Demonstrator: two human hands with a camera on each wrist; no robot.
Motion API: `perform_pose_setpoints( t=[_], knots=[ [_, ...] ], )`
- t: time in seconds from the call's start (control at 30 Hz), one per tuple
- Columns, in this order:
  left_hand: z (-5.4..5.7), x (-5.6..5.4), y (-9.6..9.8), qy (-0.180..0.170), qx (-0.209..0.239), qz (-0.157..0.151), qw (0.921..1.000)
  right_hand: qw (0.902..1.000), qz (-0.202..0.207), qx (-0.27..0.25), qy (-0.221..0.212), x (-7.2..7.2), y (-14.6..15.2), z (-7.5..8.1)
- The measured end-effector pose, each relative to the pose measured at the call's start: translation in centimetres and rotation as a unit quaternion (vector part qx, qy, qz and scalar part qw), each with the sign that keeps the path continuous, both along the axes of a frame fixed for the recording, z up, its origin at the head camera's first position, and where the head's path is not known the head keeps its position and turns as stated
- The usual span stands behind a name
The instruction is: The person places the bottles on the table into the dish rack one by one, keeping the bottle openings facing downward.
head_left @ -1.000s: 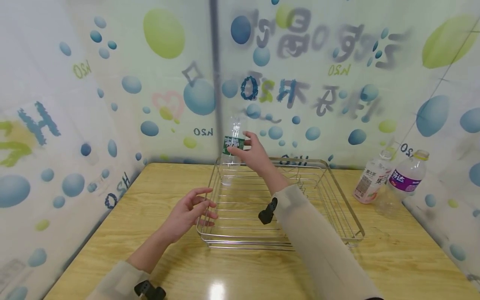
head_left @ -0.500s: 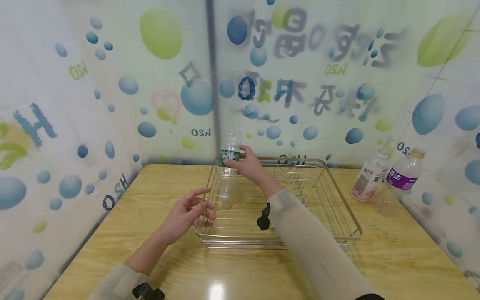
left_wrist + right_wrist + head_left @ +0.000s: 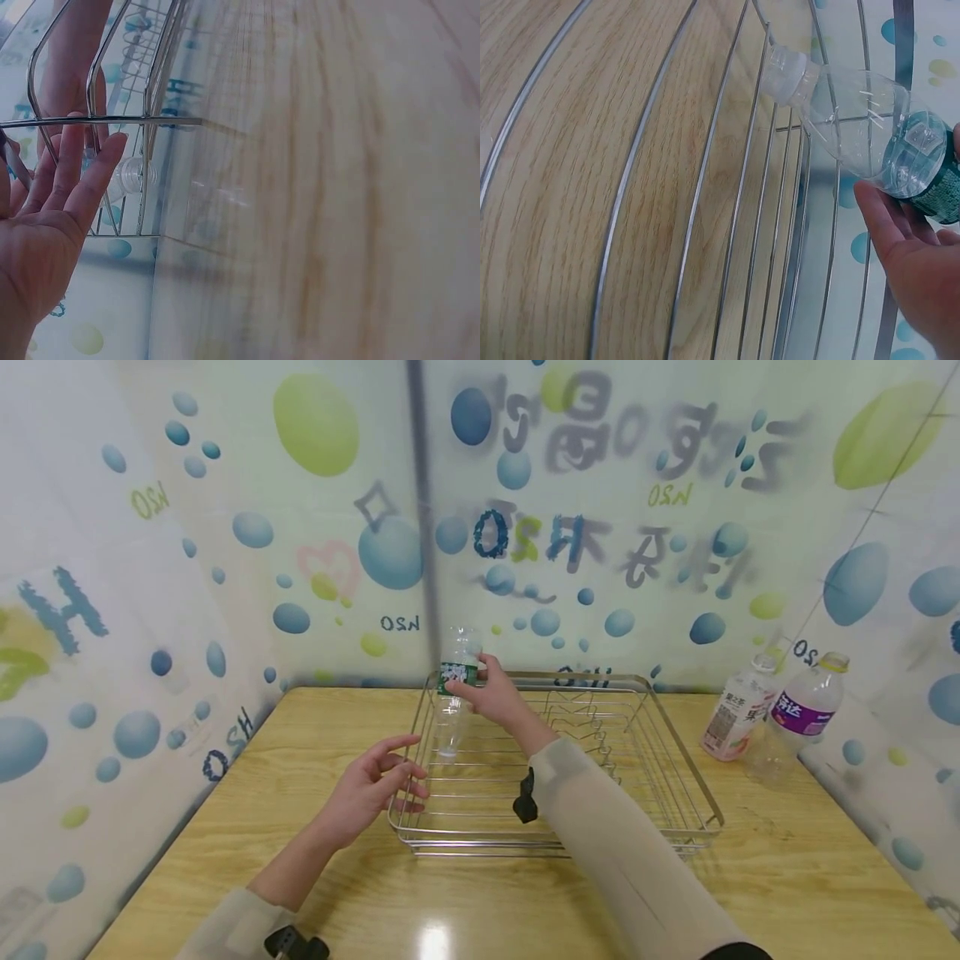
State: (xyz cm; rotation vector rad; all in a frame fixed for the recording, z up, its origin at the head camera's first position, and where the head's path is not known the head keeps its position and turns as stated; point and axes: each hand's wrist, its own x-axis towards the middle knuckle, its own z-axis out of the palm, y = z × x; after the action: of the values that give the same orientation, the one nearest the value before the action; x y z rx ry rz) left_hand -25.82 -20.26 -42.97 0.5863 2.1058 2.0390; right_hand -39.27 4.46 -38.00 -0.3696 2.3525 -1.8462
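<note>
My right hand [image 3: 495, 693] grips a clear plastic bottle [image 3: 457, 678] around its green label, at the back left of a metal wire dish rack [image 3: 684, 752]. The bottle is upside down and a little tilted. Its white cap [image 3: 784, 75] points down beside the rack's lower wires in the right wrist view. At the rack's left side is my left hand [image 3: 367, 793], its fingers loosely spread against the side wires. In the left wrist view, the left fingers [image 3: 97, 172] extend along the wires and hold nothing.
To the right of the rack, two more bottles stand on the wooden table [image 3: 300, 893]: one with a pink-and-white label [image 3: 738, 714] and one with a purple label [image 3: 804, 717]. A patterned curtain [image 3: 337, 610] surrounds the table's back and sides.
My right hand has lowered the bottle into the rack's back left part, mostly in the first half second. The left hand keeps its place at the rack's side.
</note>
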Motion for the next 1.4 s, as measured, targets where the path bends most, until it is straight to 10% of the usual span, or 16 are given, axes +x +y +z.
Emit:
perform_pose_setpoints(
  t=[1.4],
  knots=[
    [0.2,0.1,0.1,-0.008,-0.020,0.015,0.9997,0.9974,0.052,0.048,-0.014,1.1,-0.4,0.2]
  ],
)
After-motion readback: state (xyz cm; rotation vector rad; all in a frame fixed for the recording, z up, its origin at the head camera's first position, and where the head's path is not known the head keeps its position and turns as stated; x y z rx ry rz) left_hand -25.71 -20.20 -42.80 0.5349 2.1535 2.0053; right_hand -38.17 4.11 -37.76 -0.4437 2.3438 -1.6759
